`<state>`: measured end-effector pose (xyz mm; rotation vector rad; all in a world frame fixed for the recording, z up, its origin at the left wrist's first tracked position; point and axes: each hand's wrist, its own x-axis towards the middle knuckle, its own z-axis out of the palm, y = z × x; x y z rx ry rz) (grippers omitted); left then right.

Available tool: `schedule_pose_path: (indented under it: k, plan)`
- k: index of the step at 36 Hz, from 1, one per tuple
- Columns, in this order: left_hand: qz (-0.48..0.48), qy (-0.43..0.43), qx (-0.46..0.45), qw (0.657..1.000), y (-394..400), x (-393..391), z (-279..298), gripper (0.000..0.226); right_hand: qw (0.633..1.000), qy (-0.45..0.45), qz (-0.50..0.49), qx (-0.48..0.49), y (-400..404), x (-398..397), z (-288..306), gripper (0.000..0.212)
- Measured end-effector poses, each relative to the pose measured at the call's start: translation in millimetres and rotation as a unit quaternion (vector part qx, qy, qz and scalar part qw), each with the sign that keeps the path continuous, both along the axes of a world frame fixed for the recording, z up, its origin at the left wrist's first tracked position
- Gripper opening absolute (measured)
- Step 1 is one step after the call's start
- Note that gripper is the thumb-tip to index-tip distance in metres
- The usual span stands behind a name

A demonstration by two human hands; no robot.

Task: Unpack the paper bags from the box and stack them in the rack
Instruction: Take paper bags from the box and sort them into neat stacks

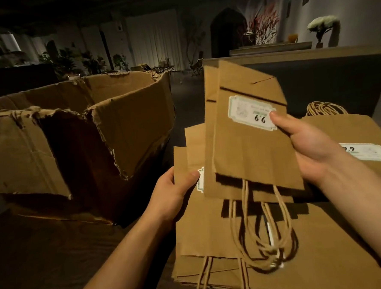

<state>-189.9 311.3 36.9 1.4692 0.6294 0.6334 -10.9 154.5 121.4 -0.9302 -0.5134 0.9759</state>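
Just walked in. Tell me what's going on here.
A person is sorting flat brown paper bags. The right hand holds up a couple of small bags, thumb on a white label reading 66, with their rope handles hanging down. The left hand grips the edge of another bag just below. More bags lie stacked underneath. A torn cardboard box stands open to the left. No rack is visible.
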Motion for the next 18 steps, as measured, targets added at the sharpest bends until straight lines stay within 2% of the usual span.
schedule_pose_path:
  k: [4,6,11,16,18]
  plan:
    - [-0.030,-0.003,-0.008,1.000,-1.6,0.1,0.8,0.026,1.000,0.003,-0.022,0.011,0.9,4.1,-2.4,0.053]
    - [-0.045,0.003,-0.001,0.999,-2.9,0.2,0.5,0.030,1.000,-0.018,-0.018,0.012,0.3,2.5,-3.5,0.058]
    - [-0.071,0.042,-0.004,0.997,-2.1,0.6,0.7,0.029,0.998,-0.061,-0.030,0.016,-0.7,-1.4,-2.4,0.030]
    - [-0.068,0.028,-0.056,0.996,-1.6,-2.3,2.5,0.027,0.995,-0.084,-0.060,0.002,-1.2,-1.7,-3.2,0.030]
    - [-0.064,0.015,-0.082,0.994,-3.1,-2.3,4.8,0.029,0.989,-0.129,-0.063,-0.026,-1.3,-1.4,-4.9,0.027]
